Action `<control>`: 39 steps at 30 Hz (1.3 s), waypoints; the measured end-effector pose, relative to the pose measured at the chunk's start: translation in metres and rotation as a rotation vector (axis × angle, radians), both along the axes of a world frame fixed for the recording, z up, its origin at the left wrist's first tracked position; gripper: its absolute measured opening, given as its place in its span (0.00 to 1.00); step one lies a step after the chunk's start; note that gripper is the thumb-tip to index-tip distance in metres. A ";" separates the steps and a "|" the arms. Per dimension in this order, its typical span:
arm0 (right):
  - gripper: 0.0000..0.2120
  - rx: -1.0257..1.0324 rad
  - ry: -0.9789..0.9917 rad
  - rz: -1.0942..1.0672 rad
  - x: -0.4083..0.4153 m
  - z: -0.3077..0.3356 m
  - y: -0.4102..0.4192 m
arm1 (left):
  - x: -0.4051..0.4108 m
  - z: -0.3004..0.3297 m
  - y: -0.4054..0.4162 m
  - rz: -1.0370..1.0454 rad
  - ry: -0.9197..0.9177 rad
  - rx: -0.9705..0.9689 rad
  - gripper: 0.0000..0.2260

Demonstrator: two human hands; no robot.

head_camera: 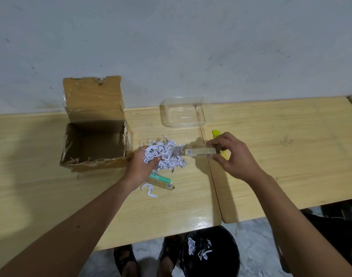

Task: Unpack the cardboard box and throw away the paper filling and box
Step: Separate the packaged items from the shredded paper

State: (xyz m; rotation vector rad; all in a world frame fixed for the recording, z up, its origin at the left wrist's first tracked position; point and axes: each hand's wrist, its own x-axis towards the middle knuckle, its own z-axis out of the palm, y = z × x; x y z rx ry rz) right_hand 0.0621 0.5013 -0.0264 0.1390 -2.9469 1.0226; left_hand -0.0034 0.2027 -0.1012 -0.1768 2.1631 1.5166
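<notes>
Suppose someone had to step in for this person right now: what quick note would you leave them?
Left hand grips shredded paper on the table. Right hand pinches a small clear box just beside the pile.
Cardboard box stands open at left and looks empty. Green tube and tan packet lie near the left wrist.
Done: box emptied, some paper in the black bin.
Left: bin the remaining paper, then the box.

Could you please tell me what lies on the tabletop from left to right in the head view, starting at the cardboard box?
cardboard box → left hand gripping the shredded paper → small clear box pinched by the right hand
</notes>
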 end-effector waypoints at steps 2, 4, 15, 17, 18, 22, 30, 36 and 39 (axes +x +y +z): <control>0.18 0.043 0.007 -0.062 -0.015 -0.006 0.008 | 0.001 -0.002 0.001 0.003 0.010 -0.015 0.24; 0.18 0.090 0.000 -0.120 -0.030 -0.019 0.009 | 0.002 -0.005 0.002 0.019 0.000 -0.033 0.26; 0.17 0.163 0.003 -0.255 -0.068 -0.068 -0.006 | 0.003 -0.010 -0.001 -0.026 0.031 -0.073 0.19; 0.17 0.170 0.022 -0.265 -0.067 -0.065 -0.007 | 0.004 -0.008 -0.001 -0.020 0.026 -0.071 0.20; 0.16 0.157 0.045 -0.277 -0.064 -0.063 -0.008 | 0.004 -0.009 -0.001 -0.017 0.023 -0.078 0.21; 0.12 -0.041 0.221 -0.280 -0.039 -0.043 -0.027 | 0.002 -0.011 -0.003 -0.020 0.011 -0.080 0.20; 0.20 -0.248 -0.166 0.083 0.029 -0.069 -0.124 | 0.002 -0.008 -0.002 -0.018 0.011 -0.059 0.16; 0.21 -0.171 -0.172 0.094 0.026 -0.082 -0.131 | 0.003 -0.005 -0.001 -0.026 0.012 -0.050 0.11; 0.22 -0.173 -0.181 0.139 0.026 -0.074 -0.120 | 0.003 -0.006 -0.001 -0.027 0.015 -0.039 0.11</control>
